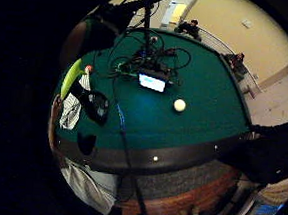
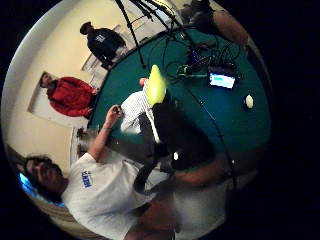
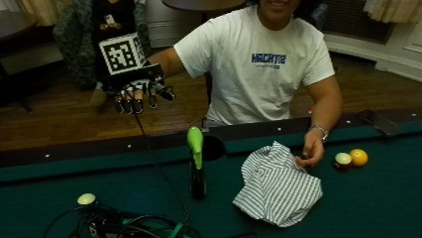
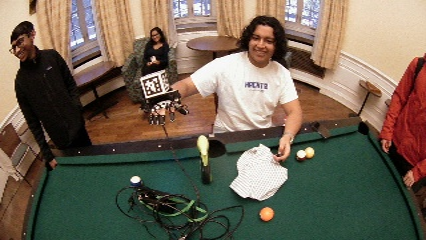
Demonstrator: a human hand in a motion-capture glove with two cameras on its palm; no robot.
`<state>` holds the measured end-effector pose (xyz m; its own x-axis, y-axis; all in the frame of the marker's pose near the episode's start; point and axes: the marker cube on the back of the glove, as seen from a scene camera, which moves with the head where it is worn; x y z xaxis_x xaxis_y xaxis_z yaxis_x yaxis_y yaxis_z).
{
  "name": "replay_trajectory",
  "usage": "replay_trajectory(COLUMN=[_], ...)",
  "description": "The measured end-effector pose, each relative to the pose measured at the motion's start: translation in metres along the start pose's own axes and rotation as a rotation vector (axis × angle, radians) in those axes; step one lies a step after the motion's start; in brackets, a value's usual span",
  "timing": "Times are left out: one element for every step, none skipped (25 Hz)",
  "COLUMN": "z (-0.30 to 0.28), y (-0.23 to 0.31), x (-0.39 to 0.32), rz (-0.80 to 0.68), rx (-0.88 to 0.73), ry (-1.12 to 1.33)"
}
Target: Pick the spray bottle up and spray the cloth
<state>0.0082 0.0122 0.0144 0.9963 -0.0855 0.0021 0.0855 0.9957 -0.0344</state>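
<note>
From the outside view, the person sits behind a green pool table (image 3: 369,198) with the gloved right hand (image 3: 139,94) raised out to the side, off the table and well apart from everything on it. Its fingers hang spread and slack, holding nothing. The bottle (image 3: 196,166), dark with a lime-green spray head, stands upright on the felt near the rail, just in front of a pocket (image 3: 212,148). The striped cloth (image 3: 278,186) lies crumpled beside it, apart from it. The bare left hand (image 3: 311,151) rests at the cloth's far edge, next to two balls (image 3: 350,158). A pale ball (image 3: 86,199) sits by a tangle of cables (image 3: 131,225).

The wide outside view shows the same layout: bottle (image 4: 204,165) upright, cloth (image 4: 259,175) beside it, right hand (image 4: 163,107) lifted clear above the floor side of the rail. An orange ball (image 4: 266,214) lies on the felt nearer the camera.

In the little finger side palm view, the table lies well below, with the bottle (image 1: 73,79) and cloth (image 1: 72,109) small near its edge.

The thumb side palm view shows the bottle (image 2: 157,100) standing beside the cloth (image 2: 134,107).
</note>
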Motion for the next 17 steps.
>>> replay_trajectory(z=[0.003,0.007,0.012,0.017,0.023,0.029,0.036,0.042,0.047,0.053,0.059,0.064,0.069,0.074,0.079,0.083,0.088], y=[0.001,0.003,0.005,0.007,0.011,0.014,0.017,0.020,0.022,0.024,0.026,0.027,0.028,0.029,0.031,0.032,0.034], x=[0.000,0.001,0.002,0.004,0.005,0.007,0.008,0.010,0.012,0.013,0.014,0.015,0.016,0.017,0.018,0.019,0.019], rz=[0.004,0.005,0.006,0.004,0.003,0.002,0.002,0.003,0.006,0.010,0.014,0.019,0.024,0.028,0.033,0.039,0.045], rx=[-0.002,-0.006,-0.012,-0.022,-0.033,-0.045,-0.057,-0.066,-0.072,-0.076,-0.078,-0.080,-0.082,-0.084,-0.086,-0.087,-0.088], ry=[-0.001,-0.003,-0.006,-0.009,-0.015,-0.022,-0.030,-0.039,-0.050,-0.063,-0.078,-0.094,-0.108,-0.121,-0.134,-0.147,-0.163])
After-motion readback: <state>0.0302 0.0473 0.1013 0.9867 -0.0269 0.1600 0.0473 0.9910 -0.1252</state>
